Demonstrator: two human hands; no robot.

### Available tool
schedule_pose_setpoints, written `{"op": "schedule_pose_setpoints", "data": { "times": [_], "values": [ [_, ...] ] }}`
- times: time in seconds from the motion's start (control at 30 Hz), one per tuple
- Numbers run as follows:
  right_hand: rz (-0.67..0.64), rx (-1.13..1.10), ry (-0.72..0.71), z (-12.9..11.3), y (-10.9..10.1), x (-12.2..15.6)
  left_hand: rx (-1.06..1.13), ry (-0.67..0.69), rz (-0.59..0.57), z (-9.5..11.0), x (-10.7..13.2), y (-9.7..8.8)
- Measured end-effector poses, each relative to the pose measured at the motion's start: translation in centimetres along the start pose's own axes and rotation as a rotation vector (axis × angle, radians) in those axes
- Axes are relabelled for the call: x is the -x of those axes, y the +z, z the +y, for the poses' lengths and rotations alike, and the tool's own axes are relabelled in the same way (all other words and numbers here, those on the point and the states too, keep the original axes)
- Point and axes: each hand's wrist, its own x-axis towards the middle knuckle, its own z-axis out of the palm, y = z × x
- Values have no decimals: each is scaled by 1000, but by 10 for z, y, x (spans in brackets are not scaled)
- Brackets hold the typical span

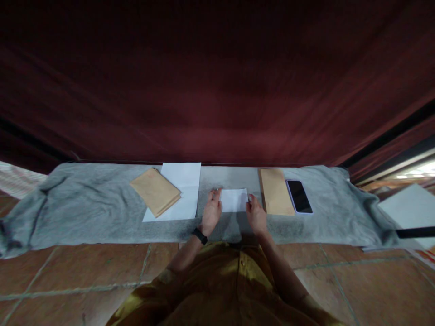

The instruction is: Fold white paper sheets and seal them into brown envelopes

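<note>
A small folded white paper (234, 199) lies on the grey cloth (84, 203) in front of me. My left hand (211, 212), with a dark watch on its wrist, rests at the paper's left edge, fingertips pinched on it. At the right edge my right hand (256, 216) also has its fingertips on the paper. Left of the hands a stack of brown envelopes (155, 191) lies on larger white sheets (183, 188). Another brown envelope (275, 190) lies to the right.
A black phone (299, 196) lies face up beside the right envelope. A dark red curtain (217, 81) hangs behind the cloth. Terracotta floor tiles (74, 276) show in front. A white sheet (411, 208) sits at the far right edge.
</note>
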Motion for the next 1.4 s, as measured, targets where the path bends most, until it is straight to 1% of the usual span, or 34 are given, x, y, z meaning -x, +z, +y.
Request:
{"op": "schedule_pose_setpoints", "data": {
  "times": [0.07,0.13,0.23,0.3,0.33,0.37,0.43,0.47,0.5,0.53,0.6,0.73,0.9,1.0,1.1,1.17,1.27,1.33,1.4],
  "values": [
    [-13,99,-51,-1,1,0,-119,19,14,6,7,4],
    [-40,168,-74,-2,2,0,-202,91,18,12,13,9],
    [-81,268,-54,-4,1,-1,-233,213,-25,19,20,18],
    [-77,281,-72,-10,1,-3,-243,230,-71,22,22,23],
    [-79,260,-115,-14,3,-4,-250,226,-91,23,22,24],
    [-94,227,-188,-19,5,-5,-257,227,-110,23,22,24],
    [-157,169,-366,-28,11,-6,-264,249,-140,22,22,23],
    [-187,158,-436,-32,15,-7,-265,262,-148,21,22,23],
    [-207,162,-477,-34,18,-7,-264,270,-150,20,22,22],
    [-211,177,-484,-35,21,-7,-262,270,-143,19,22,22],
    [-183,218,-437,-33,25,-7,-255,250,-110,16,21,24],
    [-116,261,-371,-17,26,-6,-249,214,-51,12,20,27],
    [-38,263,-334,0,22,-7,-269,131,-38,7,17,22],
    [-29,273,-331,4,20,-7,-285,69,-39,5,14,17],
    [-34,284,-329,4,18,-6,-299,14,-26,11,13,15],
    [-37,285,-333,4,18,-6,-294,33,-19,22,16,19],
    [-47,285,-344,5,17,-5,-272,154,-66,38,25,28],
    [-49,288,-351,6,17,-5,-267,208,-93,44,31,33],
    [-38,287,-353,5,17,-5,-273,224,-90,45,36,36]
  ]
}}
